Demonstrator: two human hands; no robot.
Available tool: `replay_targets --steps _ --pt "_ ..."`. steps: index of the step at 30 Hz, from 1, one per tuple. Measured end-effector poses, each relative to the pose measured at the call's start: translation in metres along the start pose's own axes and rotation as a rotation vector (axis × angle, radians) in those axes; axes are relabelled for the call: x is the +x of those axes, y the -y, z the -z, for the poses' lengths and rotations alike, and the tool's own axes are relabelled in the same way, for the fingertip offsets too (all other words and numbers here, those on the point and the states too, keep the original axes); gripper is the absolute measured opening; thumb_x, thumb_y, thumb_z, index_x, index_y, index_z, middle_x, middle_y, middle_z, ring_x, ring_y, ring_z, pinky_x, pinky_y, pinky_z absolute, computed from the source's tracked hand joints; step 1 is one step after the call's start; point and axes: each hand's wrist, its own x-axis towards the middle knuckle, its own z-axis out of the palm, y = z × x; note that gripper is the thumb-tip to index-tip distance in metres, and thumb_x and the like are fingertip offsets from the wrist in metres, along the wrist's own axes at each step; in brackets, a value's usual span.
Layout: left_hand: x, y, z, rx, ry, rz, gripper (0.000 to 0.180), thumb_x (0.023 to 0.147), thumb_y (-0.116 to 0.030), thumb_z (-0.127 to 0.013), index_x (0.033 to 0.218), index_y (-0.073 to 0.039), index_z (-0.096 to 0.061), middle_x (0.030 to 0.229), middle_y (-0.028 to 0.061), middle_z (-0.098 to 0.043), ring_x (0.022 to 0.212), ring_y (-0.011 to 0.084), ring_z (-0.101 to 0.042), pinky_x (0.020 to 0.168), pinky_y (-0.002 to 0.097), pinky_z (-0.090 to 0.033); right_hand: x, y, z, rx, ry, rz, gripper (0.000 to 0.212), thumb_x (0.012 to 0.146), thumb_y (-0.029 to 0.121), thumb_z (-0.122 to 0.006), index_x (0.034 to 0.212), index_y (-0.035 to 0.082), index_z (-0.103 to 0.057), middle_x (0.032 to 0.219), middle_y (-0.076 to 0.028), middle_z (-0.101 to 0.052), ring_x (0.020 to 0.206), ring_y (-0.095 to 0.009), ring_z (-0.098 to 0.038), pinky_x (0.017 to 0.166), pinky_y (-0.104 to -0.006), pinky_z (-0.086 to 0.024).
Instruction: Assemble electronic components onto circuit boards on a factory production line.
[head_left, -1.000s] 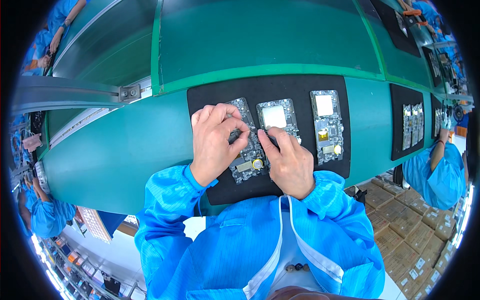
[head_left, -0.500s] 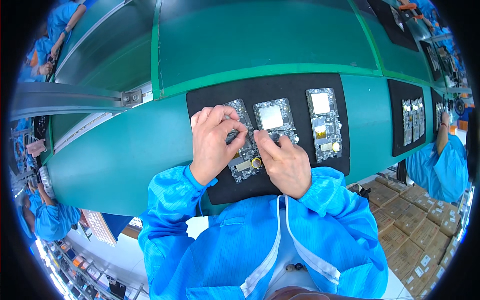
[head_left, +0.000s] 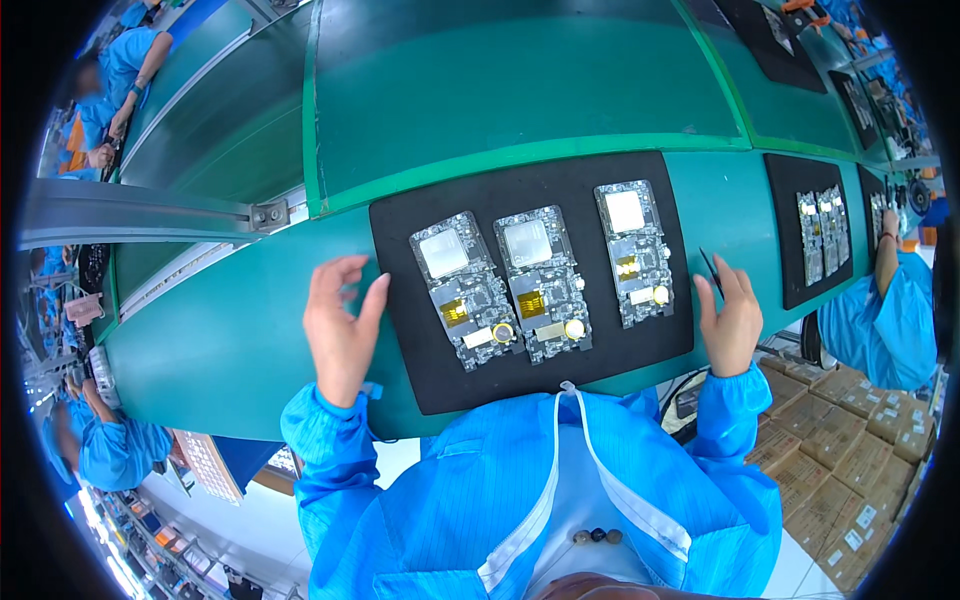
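Apparently dark tool (head_left: pixel 709 264) (partly hidden) in right fingers (head_left: pixel 731 283).

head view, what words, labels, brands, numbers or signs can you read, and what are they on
None can be read.
Middle circuit board: faint marks on its silver square, too small.
Left circuit board and right circuit board: no legible text.
Cardboard boxes: print and white labels, too small and blurred.

Before the wearer's two hands (head_left: pixel 343 325) (head_left: pixel 733 325), one mat (head_left: pixel 425 330) bears three circuit boards (head_left: pixel 540 285).
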Motion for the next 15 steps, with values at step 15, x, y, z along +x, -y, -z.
replay_targets --steps 15 --pt "-0.013 -0.047 -0.05 0.394 0.243 -0.506 0.049 0.079 -0.019 -0.083 0.126 -0.011 -0.071 0.124 0.0084 -0.06 0.113 0.0296 -0.057 0.099 0.0469 -0.045 -0.015 0.01 -0.015 0.178 0.009 0.042 0.033 0.1 0.017 -0.069 0.13 0.003 -0.069 0.108 -0.015 -0.065 0.086 -0.034 -0.069 0.072 -0.0428 -0.055"
